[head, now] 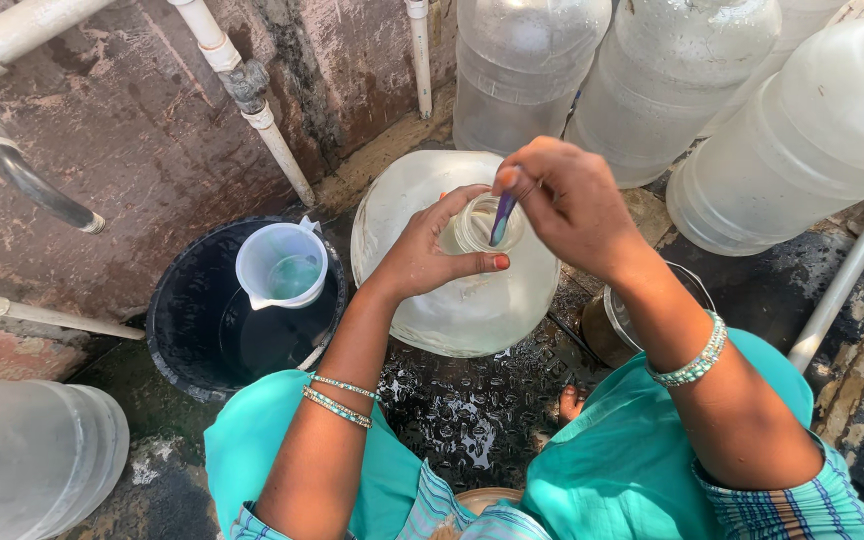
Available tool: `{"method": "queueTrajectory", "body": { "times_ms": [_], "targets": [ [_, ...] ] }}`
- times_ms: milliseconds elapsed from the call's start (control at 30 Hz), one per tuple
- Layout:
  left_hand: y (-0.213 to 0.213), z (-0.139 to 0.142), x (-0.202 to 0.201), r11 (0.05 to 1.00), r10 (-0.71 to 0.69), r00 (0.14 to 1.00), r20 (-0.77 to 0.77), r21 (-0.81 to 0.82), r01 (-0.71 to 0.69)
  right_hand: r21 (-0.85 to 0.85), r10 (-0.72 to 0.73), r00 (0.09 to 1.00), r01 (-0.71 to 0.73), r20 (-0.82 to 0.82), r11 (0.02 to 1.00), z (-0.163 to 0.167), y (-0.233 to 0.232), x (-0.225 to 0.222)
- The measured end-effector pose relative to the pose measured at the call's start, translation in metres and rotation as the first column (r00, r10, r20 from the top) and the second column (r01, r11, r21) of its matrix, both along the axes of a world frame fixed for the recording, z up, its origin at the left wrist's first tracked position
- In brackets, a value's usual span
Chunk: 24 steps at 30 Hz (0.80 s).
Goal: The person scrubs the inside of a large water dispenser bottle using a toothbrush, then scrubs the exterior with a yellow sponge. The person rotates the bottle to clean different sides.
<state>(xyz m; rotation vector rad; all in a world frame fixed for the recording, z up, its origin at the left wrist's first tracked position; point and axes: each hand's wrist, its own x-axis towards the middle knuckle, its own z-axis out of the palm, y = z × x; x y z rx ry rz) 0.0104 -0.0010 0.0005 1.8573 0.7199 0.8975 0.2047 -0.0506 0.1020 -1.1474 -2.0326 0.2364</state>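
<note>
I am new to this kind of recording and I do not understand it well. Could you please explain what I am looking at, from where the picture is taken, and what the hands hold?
One camera, worn on the person's head, looks down at their own bare hands. The left hand grips the neck of a large clear water jug standing on wet ground. The right hand holds a thin purple and blue stick, perhaps a brush, dipped into the jug's mouth. Left of the jug is a black bucket with a plastic pitcher inside. More big jugs stand behind.
</note>
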Motion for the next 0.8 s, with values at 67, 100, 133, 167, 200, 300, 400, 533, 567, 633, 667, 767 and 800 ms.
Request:
{"method": "queueTrajectory", "body": {
  "times_ms": [67, 100, 133, 167, 200, 300, 400, 533, 567, 633, 667, 767, 800],
  "targets": [
    [0.001, 0.001, -0.002, 1.0, -0.003, 1.0, 0.009, -0.025, 0.003, 0.051, -0.005, 0.999, 0.007, -0.04, 0.999, 0.019, -0.014, 0.002],
    [0.001, 0.001, -0.002, 0.999, -0.001, 1.0, 0.019, -0.045, 0.002, 0.103, 0.028, 0.999, -0.024, -0.042, 0.994, 0.03, -0.023, 0.005],
    [0.002, 0.001, -0.003, 0.998, 0.001, 1.0, 0.03, -0.065, 0.001, 0.154, 0.063, 0.997, -0.056, -0.043, 0.986, 0.04, -0.033, 0.007],
    [0.002, 0.001, -0.003, 0.999, -0.002, 0.999, 0.036, -0.054, 0.004, 0.177, 0.063, 0.997, -0.055, -0.041, 0.983, 0.048, -0.041, 0.009],
    [0.002, 0.001, -0.004, 0.999, -0.006, 0.999, 0.04, -0.044, 0.008, 0.2, 0.061, 0.997, -0.052, -0.04, 0.978, 0.053, -0.05, 0.01],
    [0.001, 0.001, -0.007, 0.997, -0.049, 0.996, 0.078, -0.053, 0.054, 0.227, 0.059, 0.998, -0.051, -0.029, 0.972, 0.052, -0.052, 0.007],
    [-0.002, 0.001, -0.01, 0.994, -0.087, 0.992, 0.094, -0.053, 0.092, 0.15, 0.054, 0.998, -0.048, -0.031, 0.988, 0.027, -0.028, -0.002],
    [-0.003, 0.001, -0.012, 0.99, -0.122, 0.987, 0.105, -0.063, 0.129, 0.155, 0.146, 0.988, -0.153, 0.059, 0.976, -0.007, 0.003, -0.011],
    [-0.003, 0.0, -0.012, 0.987, -0.134, 0.983, 0.126, -0.067, 0.144, 0.127, 0.182, 0.982, -0.188, 0.055, 0.974, -0.008, 0.005, -0.011],
    [-0.002, 0.0, -0.012, 0.983, -0.156, 0.973, 0.173, -0.073, 0.17, 0.128, 0.119, 0.992, -0.114, -0.029, 0.985, 0.0, 0.002, -0.005],
    [-0.002, 0.0, -0.011, 0.982, -0.165, 0.968, 0.188, -0.063, 0.179, 0.128, 0.087, 0.994, -0.078, -0.072, 0.989, 0.008, -0.002, -0.003],
    [0.001, 0.0, -0.008, 0.979, -0.183, 0.959, 0.216, -0.045, 0.197, 0.153, 0.114, 0.989, -0.1, -0.092, 0.983, 0.04, -0.029, 0.016],
    [0.002, 0.0, -0.008, 0.979, -0.183, 0.959, 0.217, -0.049, 0.198, 0.17, 0.116, 0.989, -0.099, -0.095, 0.981, 0.048, -0.04, 0.02]
  ]
}}
